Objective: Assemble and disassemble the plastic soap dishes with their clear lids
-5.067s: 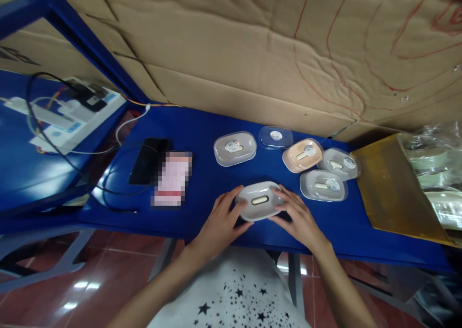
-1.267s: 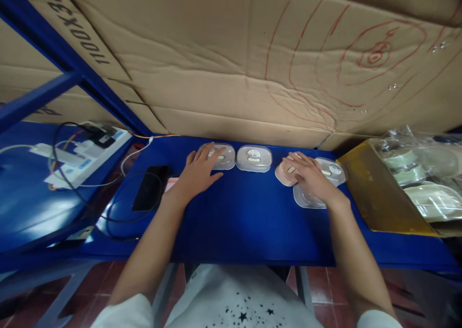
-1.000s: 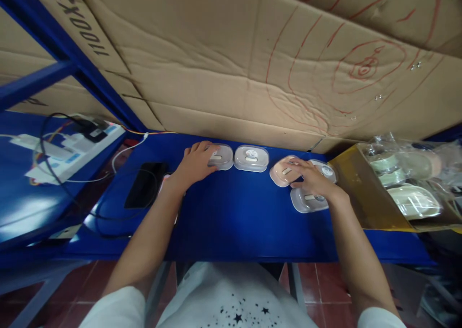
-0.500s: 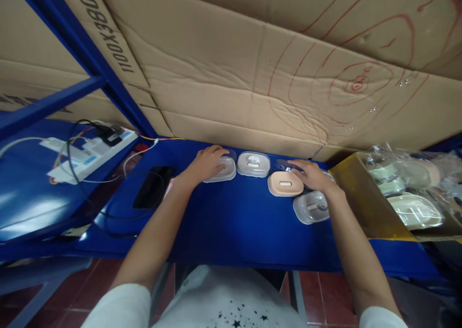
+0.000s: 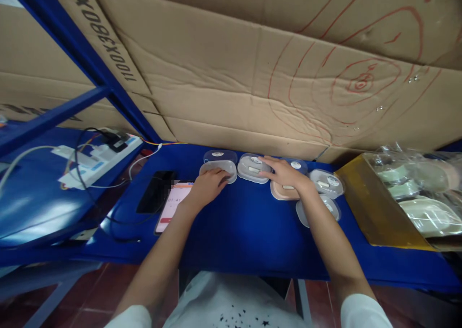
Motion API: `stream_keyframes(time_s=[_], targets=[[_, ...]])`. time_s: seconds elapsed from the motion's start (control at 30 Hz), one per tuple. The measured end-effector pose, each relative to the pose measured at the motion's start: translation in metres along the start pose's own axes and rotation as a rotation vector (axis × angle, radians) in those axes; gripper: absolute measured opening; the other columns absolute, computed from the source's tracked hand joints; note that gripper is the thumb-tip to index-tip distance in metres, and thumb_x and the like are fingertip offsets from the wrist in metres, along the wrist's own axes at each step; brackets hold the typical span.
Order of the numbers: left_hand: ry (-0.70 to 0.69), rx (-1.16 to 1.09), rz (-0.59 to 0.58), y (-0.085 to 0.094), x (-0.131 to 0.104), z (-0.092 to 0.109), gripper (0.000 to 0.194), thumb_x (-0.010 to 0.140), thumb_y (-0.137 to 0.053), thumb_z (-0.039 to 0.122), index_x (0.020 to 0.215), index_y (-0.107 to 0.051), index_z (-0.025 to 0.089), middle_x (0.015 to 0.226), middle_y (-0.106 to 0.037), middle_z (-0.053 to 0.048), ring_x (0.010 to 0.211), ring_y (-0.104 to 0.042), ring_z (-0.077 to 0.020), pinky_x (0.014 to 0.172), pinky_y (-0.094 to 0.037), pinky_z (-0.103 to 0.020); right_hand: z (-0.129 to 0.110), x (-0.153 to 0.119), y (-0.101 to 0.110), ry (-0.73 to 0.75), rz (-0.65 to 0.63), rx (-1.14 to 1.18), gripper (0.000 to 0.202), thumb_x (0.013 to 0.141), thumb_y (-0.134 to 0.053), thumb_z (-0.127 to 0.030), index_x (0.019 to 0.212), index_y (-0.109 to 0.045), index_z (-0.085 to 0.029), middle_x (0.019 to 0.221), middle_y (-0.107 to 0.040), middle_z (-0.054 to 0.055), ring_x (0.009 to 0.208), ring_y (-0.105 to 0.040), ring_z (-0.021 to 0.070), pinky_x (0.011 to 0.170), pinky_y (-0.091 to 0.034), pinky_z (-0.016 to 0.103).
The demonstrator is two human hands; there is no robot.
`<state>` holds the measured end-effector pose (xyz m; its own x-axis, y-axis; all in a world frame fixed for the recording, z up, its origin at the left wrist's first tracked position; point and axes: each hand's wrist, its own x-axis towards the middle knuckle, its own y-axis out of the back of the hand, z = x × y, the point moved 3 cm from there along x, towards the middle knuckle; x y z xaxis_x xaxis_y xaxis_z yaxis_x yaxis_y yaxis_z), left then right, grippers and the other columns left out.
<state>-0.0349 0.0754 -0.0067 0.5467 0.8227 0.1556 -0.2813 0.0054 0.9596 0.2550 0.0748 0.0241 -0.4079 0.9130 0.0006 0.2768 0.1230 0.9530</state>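
A row of shallow, rounded plastic boxes lies on the blue tabletop. My left hand rests on the front edge of a clear box, its fingers laid over it and its thumb hidden. Right behind that is another clear box with a round label. My right hand reaches left, thumb and fingers spread at the right end of a clear box with a pale bar on top. Under my right wrist sits a peach box, partly covered. A labelled clear lid or box shows behind it.
Two more clear boxes lie right of my right forearm. An open carton holds bagged pale-green pieces. At left are a dark phone, a lit phone, and a power strip with loose cables. Cardboard stands behind.
My right hand has moved left from the peach box to the clear box in the middle. My left hand has drawn back toward me, uncovering the labelled box behind.
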Motion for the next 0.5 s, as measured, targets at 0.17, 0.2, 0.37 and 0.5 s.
stream_keyframes(time_s=[0.17, 0.2, 0.37, 0.5], targets=[[-0.021, -0.055, 0.017, -0.003, -0.003, 0.002, 0.029, 0.107, -0.054, 0.032, 0.125, -0.077, 0.026, 0.126, -0.077, -0.009, 0.118, -0.073, -0.029, 0.105, -0.056, -0.043, 0.013, -0.022, 0.008, -0.111, 0.022, -0.041, 0.052, 0.115, -0.039, -0.047, 0.156, -0.059, -0.023, 0.153, -0.067, 0.009, 0.138, -0.067, 0.0276, 0.115, -0.051, 0.041], [-0.021, -0.065, 0.022, -0.003, -0.004, 0.003, 0.03, 0.108, -0.052, 0.032, 0.124, -0.077, 0.025, 0.125, -0.077, -0.009, 0.117, -0.073, -0.0289, 0.105, -0.056, -0.043, 0.014, -0.024, 0.01, -0.148, 0.035, -0.063, 0.052, 0.115, -0.039, -0.046, 0.154, -0.061, -0.02, 0.148, -0.07, 0.012, 0.133, -0.07, 0.0301, 0.111, -0.053, 0.043], [-0.011, -0.081, 0.033, -0.002, -0.006, 0.007, 0.033, 0.11, -0.049, 0.032, 0.126, -0.077, 0.026, 0.126, -0.077, -0.009, 0.115, -0.073, -0.0279, 0.102, -0.058, -0.042, -0.005, -0.023, 0.016, -0.27, 0.18, -0.171, 0.047, 0.112, -0.04, -0.03, 0.15, -0.062, -0.014, 0.144, -0.071, 0.021, 0.134, -0.064, 0.0398, 0.109, -0.046, 0.056], [-0.012, -0.049, 0.023, -0.004, -0.008, 0.009, 0.033, 0.104, -0.064, 0.034, 0.134, -0.073, 0.024, 0.134, -0.073, -0.012, 0.128, -0.067, -0.0336, 0.113, -0.051, -0.051, -0.04, -0.017, 0.008, -0.121, 0.152, -0.221, 0.038, 0.11, -0.047, -0.025, 0.14, -0.069, -0.019, 0.139, -0.074, 0.015, 0.129, -0.065, 0.0342, 0.108, -0.043, 0.048]])
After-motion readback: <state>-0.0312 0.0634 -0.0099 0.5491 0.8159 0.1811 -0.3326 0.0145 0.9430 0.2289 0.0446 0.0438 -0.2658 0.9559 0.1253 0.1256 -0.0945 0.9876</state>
